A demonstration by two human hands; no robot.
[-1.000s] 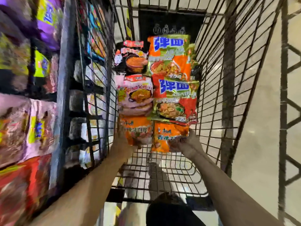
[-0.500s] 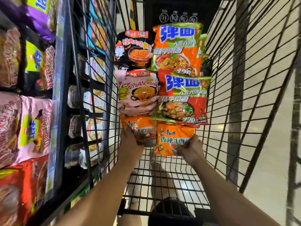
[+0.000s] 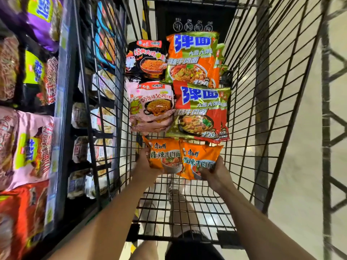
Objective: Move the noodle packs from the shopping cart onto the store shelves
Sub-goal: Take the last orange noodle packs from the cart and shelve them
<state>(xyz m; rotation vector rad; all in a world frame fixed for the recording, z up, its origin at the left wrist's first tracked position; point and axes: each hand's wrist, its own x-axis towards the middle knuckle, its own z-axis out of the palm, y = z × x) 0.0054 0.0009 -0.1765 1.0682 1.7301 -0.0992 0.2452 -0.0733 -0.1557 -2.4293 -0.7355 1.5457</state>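
— Why both hands down in the shopping cart (image 3: 262, 109)?
— Left hand (image 3: 143, 164) grips one orange noodle pack (image 3: 165, 156), right hand (image 3: 216, 174) its twin (image 3: 199, 160); likely lifting two together. Others lie just beyond.

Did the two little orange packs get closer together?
Yes. The orange packs now touch side by side below the red pack, each held by a hand; earlier a gap showed between them.

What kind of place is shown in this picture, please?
Most likely a supermarket aisle. A wire shopping cart holds noodle packs, store shelves on the left are filled with similar packs, and the left hand and right hand each hold an orange noodle pack.
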